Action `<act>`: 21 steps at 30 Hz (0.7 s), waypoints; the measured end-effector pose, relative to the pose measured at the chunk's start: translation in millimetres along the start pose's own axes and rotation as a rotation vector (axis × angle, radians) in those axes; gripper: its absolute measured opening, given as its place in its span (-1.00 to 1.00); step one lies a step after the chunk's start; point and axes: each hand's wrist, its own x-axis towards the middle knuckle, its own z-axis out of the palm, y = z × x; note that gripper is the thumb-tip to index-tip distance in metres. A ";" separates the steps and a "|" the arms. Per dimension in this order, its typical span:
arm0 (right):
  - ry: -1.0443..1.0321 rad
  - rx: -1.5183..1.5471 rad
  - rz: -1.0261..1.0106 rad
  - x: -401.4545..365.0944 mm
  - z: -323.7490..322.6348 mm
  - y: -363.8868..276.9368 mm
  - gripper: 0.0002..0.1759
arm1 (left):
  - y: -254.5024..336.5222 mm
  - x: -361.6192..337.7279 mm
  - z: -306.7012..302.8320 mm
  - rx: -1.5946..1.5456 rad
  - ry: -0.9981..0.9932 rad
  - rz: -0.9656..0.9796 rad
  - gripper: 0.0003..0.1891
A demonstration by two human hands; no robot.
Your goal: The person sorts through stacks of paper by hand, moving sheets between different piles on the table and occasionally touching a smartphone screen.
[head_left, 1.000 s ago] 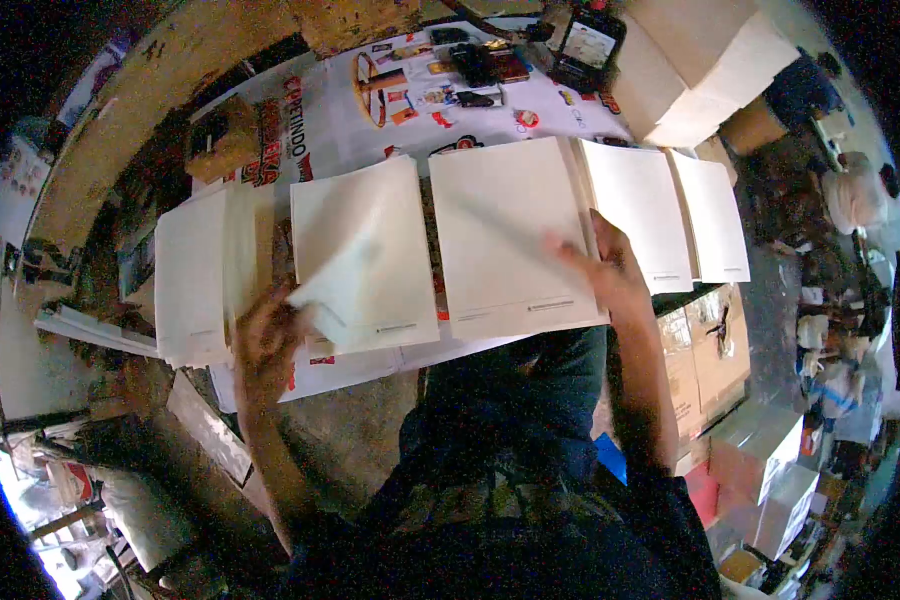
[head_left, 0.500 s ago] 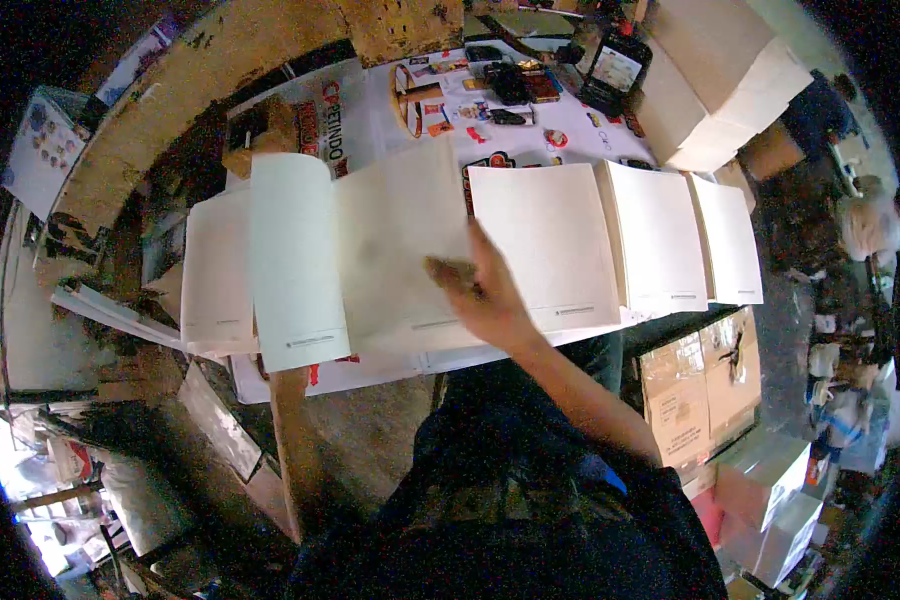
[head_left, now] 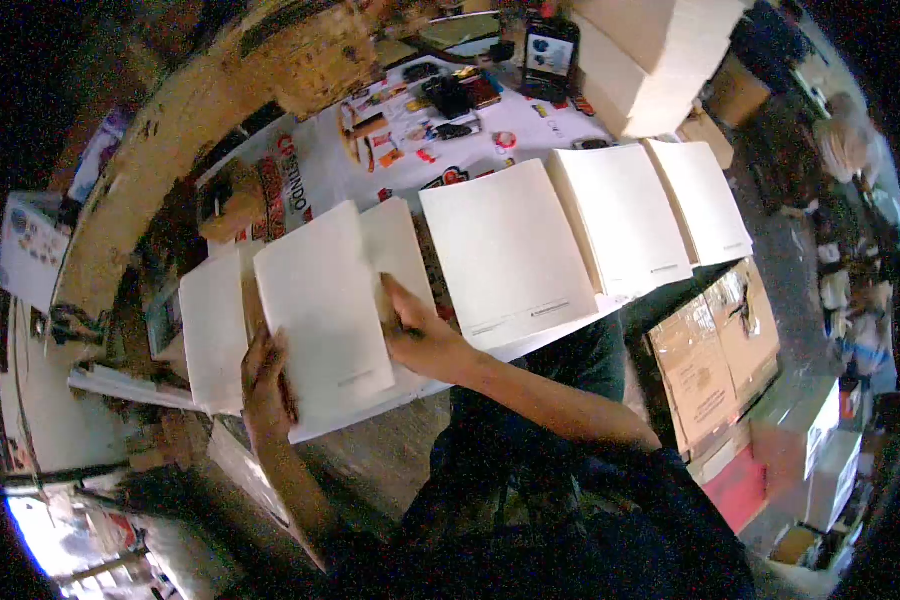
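Note:
A wide white bundle of paper sheets (head_left: 325, 315) lies between my hands, with small print along its bottom edge. My left hand (head_left: 266, 375) grips its lower left edge, fingers running up the side and partly hidden. At the right edge is my right hand (head_left: 422, 338), index finger stretched up and the fingers apart; blur hides exactly how it touches the paper. Behind the bundle shows part of another paper stack (head_left: 398, 235). To the left sits a further paper stack (head_left: 213, 330), close to my left hand.
Rightward along the table stand several paper stacks (head_left: 510, 250). A printed white table cover (head_left: 330, 180) bears a phone (head_left: 550, 58) and small items at the back. Large pale boxes (head_left: 635, 60) stand back right. A taped cardboard box (head_left: 715, 355) sits lower right.
The sheets that curled up in my left hand now lie flatter across the middle. My right hand has moved left to their right edge. The camera view has turned and shifted.

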 end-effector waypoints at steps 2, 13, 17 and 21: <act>0.009 -0.439 -0.118 13.1 -35.7 40.3 -0.33 | 11.9 -8.4 -0.5 -0.236 0.103 -0.133 -0.38; -0.070 -0.664 -0.248 -6.6 -4.5 -3.1 -0.59 | 18.1 17.0 -48.9 0.151 0.190 0.147 -0.36; -0.050 -0.765 -0.320 -11.1 -32.3 -43.8 -0.77 | -4.7 39.4 -125.4 0.656 0.428 0.305 -0.34; 0.054 -1.127 -0.391 -16.1 -60.6 -100.1 -0.82 | -56.2 64.0 -160.2 1.074 0.568 0.329 -0.32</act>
